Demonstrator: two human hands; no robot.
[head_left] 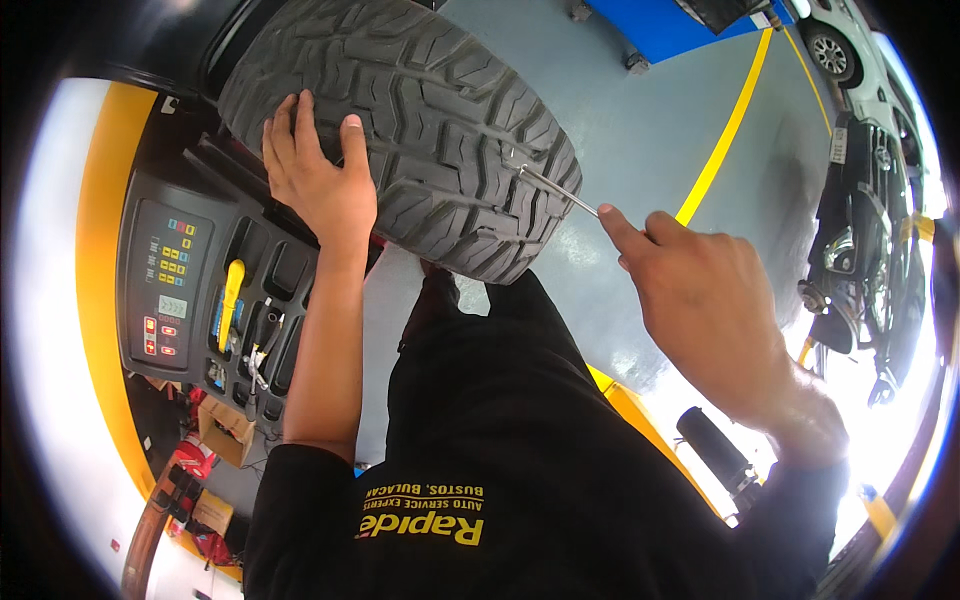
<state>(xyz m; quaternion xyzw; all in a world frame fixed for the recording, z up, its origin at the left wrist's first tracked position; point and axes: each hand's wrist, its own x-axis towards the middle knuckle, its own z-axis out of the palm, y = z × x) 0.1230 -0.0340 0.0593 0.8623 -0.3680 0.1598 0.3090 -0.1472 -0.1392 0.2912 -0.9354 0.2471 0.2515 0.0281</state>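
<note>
A large black tyre [420, 120] with deep, chunky tread blocks fills the upper middle of the view. My left hand [322, 185] rests on the left part of its tread with the fingers spread. In my right hand [700, 295] is a thin metal tool, perhaps a screwdriver or pick [558, 189], with its handle hidden inside my fist. My index finger lies along the shaft. The tool's tip meets a tread groove on the tyre's right side. Whether something is stuck in that groove is too small to tell.
At left stands a wheel-balancer console [165, 280] with buttons and a moulded tray holding a yellow-handled tool [230, 300] and pliers-like tools [265, 335]. Cardboard boxes [228, 430] lie below it. A dark vehicle [870, 240] stands at right, beyond a yellow floor line [735, 135]. A blue cabinet or lift [660, 25] is at the top.
</note>
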